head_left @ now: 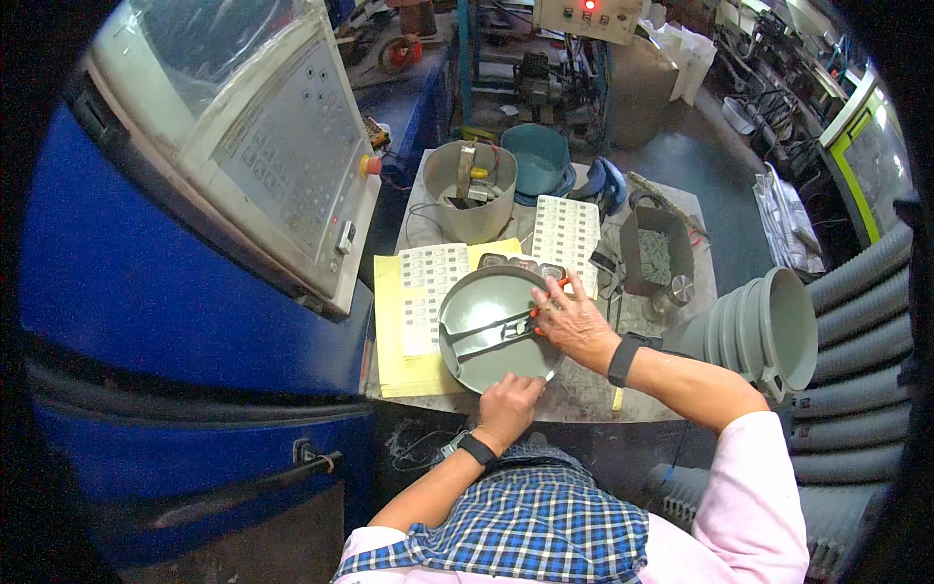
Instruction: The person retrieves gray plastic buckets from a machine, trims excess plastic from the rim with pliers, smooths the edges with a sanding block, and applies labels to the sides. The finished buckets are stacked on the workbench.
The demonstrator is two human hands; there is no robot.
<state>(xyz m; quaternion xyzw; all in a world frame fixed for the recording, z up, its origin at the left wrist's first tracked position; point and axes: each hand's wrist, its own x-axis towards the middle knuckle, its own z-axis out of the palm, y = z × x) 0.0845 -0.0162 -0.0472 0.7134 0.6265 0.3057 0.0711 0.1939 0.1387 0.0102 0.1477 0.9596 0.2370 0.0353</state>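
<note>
Head view: a round grey-green bucket [482, 292] is seen from above near the front edge of a worktable [637, 399], partly over a yellow sheet [391, 375]. Its near rim is gripped by the left hand [510, 407], whose fingers are curled together; the thumb is not clearly resolved. At the right side of the bucket, the right hand [576, 331] is placed with its fingers bent and moderately spread. Orange handle parts of a metal tool [486, 340] are seen at these fingertips; whether the fingers are closed on the handle cannot be told. The tool's pale, long end is directed leftward across the bucket.

Beside the bucket, a white label sheet [420, 292] is laid on the yellow one; a second printed sheet [564, 226] is placed farther back. Behind, loose parts are held in a grey tub [477, 222], with a blue-green tub [535, 161] just beside it. A stack of nested buckets [725, 326] is tipped on its side at right.
</note>
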